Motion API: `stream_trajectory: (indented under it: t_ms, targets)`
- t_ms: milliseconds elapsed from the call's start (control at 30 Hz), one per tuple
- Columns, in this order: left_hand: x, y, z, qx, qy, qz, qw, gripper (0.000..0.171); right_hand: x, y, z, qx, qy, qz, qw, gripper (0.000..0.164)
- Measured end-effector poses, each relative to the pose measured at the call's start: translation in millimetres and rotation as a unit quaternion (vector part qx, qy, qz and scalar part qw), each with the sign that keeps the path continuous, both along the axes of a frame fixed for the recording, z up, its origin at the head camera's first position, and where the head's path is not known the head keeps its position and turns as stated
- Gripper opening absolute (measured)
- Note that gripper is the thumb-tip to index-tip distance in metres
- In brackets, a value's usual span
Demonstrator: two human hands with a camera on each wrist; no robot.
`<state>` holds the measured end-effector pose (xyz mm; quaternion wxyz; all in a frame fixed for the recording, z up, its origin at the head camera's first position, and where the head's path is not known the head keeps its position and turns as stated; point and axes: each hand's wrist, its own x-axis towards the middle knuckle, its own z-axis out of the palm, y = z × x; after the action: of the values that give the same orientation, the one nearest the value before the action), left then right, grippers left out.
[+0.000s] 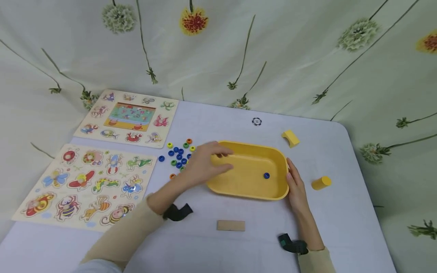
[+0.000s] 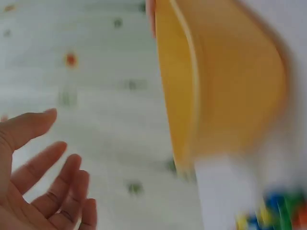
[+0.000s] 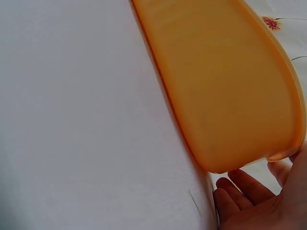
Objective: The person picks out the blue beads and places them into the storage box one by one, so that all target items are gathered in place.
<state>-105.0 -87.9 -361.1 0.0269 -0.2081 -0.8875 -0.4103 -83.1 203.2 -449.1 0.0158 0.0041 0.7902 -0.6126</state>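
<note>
Beads (image 1: 179,156) could scatter if the left hand (image 1: 205,162) — empty, loosely spread — brushes them while the right hand (image 1: 297,188) grips the tray (image 1: 240,184)

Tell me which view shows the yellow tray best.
Head view: the yellow tray shows most of its rim and inside. Left wrist gives a blurred, cropped part; right wrist shows mainly its outer side, also cropped.

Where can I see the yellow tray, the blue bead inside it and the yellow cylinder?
Yellow tray (image 1: 239,181): head view, on the bare floor of the tray.
Blue bead (image 1: 266,175): head view, on the bead's middle.
Yellow cylinder (image 1: 319,184): head view, on its curved side.
</note>
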Motion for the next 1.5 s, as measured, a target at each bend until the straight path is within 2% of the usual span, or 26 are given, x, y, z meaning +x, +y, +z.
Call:
stream_trajectory:
  t_ms: [67, 100, 200, 300, 400, 567, 733, 933, 1167, 1300, 1367, 1433, 1500]
  targets:
    - [-1.9, -40.9, 2.1, 0.008, 0.024, 0.045, 0.9987, 0.032, 0.2, 0.9, 0.8, 0.001, 0.003, 0.000, 1.000, 0.043]
    - [-3.7, -60.9, 0.7, 0.009, 0.024, 0.068, 0.9973, 0.033, 0.4, 1.6, 1.3, 0.002, 0.003, -0.001, 1.000, 0.043]
    - [-10.4, -111.0, -14.1, 0.023, 0.001, 0.132, 0.9909, 0.035, 0.5, 3.3, 2.5, 0.004, 0.006, -0.002, 1.000, 0.043]
    - [-15.7, -144.2, -33.2, 0.033, -0.049, 0.166, 0.9843, 0.038, 0.5, 4.4, 2.8, 0.003, 0.011, -0.001, 1.000, 0.043]
    - [-18.8, -161.3, -50.0, 0.025, -0.087, 0.175, 0.9804, 0.040, 0.8, 4.3, 2.8, 0.000, 0.013, -0.001, 1.000, 0.043]
    - [-20.0, -170.8, -68.2, -0.014, -0.117, 0.189, 0.9749, 0.042, 1.2, 3.0, 2.9, -0.005, 0.011, 0.002, 1.000, 0.044]
    - [-21.2, -174.7, -77.7, -0.052, -0.132, 0.201, 0.9693, 0.044, 1.1, 2.9, 2.6, -0.006, 0.011, 0.002, 1.000, 0.044]
    - [-24.2, -176.4, -81.5, -0.098, -0.144, 0.207, 0.9627, 0.043, 1.1, 3.6, 1.9, -0.013, 0.013, 0.003, 1.000, 0.044]
    - [-26.7, -174.4, -82.3, -0.154, -0.128, 0.187, 0.9617, 0.030, 1.8, 3.5, 1.8, -0.012, 0.009, -0.003, 1.000, 0.044]
    - [-25.6, -171.6, -77.3, -0.173, -0.114, 0.178, 0.9620, 0.024, 1.0, 2.8, 1.0, -0.010, 0.009, 0.002, 1.000, 0.044]
    - [-24.2, -166.7, -69.0, -0.167, -0.103, 0.169, 0.9659, 0.023, 0.2, 2.4, 0.6, -0.010, 0.008, 0.006, 1.000, 0.044]
    - [-21.9, -156.0, -53.9, -0.147, -0.091, 0.155, 0.9726, 0.022, -0.7, 2.2, 0.6, -0.009, 0.007, 0.007, 1.000, 0.044]
    - [-19.7, -136.5, -33.2, -0.115, -0.073, 0.133, 0.9817, 0.021, -1.5, 2.1, 0.6, -0.011, 0.007, 0.007, 1.000, 0.044]
